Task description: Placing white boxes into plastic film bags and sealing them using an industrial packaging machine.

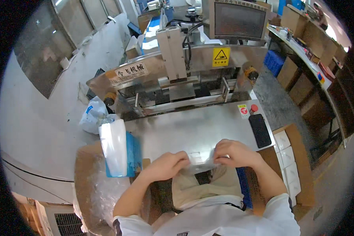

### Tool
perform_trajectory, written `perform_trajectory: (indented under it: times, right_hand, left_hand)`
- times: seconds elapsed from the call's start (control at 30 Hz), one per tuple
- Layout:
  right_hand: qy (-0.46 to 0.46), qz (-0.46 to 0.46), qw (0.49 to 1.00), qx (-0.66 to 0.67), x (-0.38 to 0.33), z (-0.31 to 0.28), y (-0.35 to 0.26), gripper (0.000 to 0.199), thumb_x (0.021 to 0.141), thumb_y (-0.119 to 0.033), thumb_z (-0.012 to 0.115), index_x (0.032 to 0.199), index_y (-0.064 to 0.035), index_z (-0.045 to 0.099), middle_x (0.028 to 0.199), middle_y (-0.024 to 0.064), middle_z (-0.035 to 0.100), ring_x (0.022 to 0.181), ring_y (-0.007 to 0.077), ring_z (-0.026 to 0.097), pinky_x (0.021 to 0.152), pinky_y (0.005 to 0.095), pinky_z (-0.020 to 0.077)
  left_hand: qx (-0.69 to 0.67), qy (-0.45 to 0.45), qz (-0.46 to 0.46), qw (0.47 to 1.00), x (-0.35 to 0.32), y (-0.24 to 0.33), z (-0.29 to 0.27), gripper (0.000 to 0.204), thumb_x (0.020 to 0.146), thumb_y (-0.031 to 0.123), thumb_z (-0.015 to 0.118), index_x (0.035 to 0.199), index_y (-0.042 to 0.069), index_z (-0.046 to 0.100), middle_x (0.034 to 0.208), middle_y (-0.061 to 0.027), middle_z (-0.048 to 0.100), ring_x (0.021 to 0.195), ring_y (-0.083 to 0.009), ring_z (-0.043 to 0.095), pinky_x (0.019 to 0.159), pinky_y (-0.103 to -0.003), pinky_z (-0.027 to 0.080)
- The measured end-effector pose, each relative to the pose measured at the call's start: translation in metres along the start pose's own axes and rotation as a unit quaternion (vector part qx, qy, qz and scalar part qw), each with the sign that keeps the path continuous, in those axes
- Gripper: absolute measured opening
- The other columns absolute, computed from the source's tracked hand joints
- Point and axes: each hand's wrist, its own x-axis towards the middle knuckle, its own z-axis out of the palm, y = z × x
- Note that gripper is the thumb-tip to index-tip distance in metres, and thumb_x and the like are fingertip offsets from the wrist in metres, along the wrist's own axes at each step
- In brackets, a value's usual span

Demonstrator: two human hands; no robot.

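Observation:
My left hand (170, 165) pinches one side of a clear plastic bag (201, 159) at the near edge of the metal machine table (177, 126). The other side is gripped by my right hand (235, 153), its fingers curled in. The bag spans the gap between both hands, above my lap, and catches a bright glare. Whether anything lies inside it I cannot tell. Left of my left hand, a stack of white plastic sleeves (113, 148) leans in a blue bin (134, 153).
A machine frame with a vertical actuator (172, 53) stands behind the table, below a monitor (238, 19). At the table's right lie a black phone (260, 131) and a red stop button (254, 107). Cartons flank me: clear plastic (106, 192) left, white boxes (292, 173) right.

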Motion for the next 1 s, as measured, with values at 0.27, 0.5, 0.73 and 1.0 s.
perform_trajectory:
  times: [0.27,0.5,0.73,1.0]
  right_hand:
    - [0.043,-0.110,0.993,0.021,0.039,0.006,0.038,0.019,0.085,-0.024,0.069,0.085,-0.0050,0.071,0.087,0.0122,0.070,0.089,0.0339,0.063,0.083,0.0436,0.0496]
    - [0.004,0.070,0.997,-0.005,0.093,0.012,0.100,0.018,0.086,-0.023,0.066,0.088,-0.0071,0.074,0.086,0.0156,0.070,0.087,0.0360,0.065,0.081,0.0451,0.0508]
    - [0.036,0.147,0.988,-0.023,0.204,-0.033,0.183,0.024,0.087,-0.024,0.063,0.096,-0.0045,0.072,0.097,0.0215,0.071,0.091,0.0396,0.068,0.082,0.0474,0.0533]
    - [0.067,0.117,0.977,-0.164,0.234,-0.002,0.150,0.027,0.091,-0.021,0.060,0.103,0.0025,0.067,0.102,0.0272,0.067,0.098,0.0460,0.062,0.085,0.0487,0.0506]
  left_hand:
    - [0.041,-0.031,-0.030,0.998,0.031,-0.038,-0.024,0.027,0.100,0.030,0.052,0.104,0.005,0.060,0.090,-0.0216,0.069,0.086,-0.0433,0.065,0.077,-0.050,0.050]
    - [0.065,-0.025,-0.067,0.995,0.096,-0.116,-0.062,0.026,0.099,0.028,0.056,0.108,0.004,0.061,0.093,-0.0144,0.070,0.084,-0.0283,0.067,0.079,-0.041,0.052]
    - [-0.241,0.003,-0.124,0.963,0.206,-0.176,-0.150,0.038,0.085,0.032,0.078,0.108,0.004,0.068,0.095,-0.0012,0.070,0.080,-0.0113,0.063,0.072,-0.025,0.054]
    - [-0.084,0.192,0.050,0.977,0.241,-0.198,-0.131,0.026,0.079,0.021,0.082,0.093,0.003,0.070,0.091,-0.0095,0.073,0.087,-0.0177,0.067,0.076,-0.034,0.054]
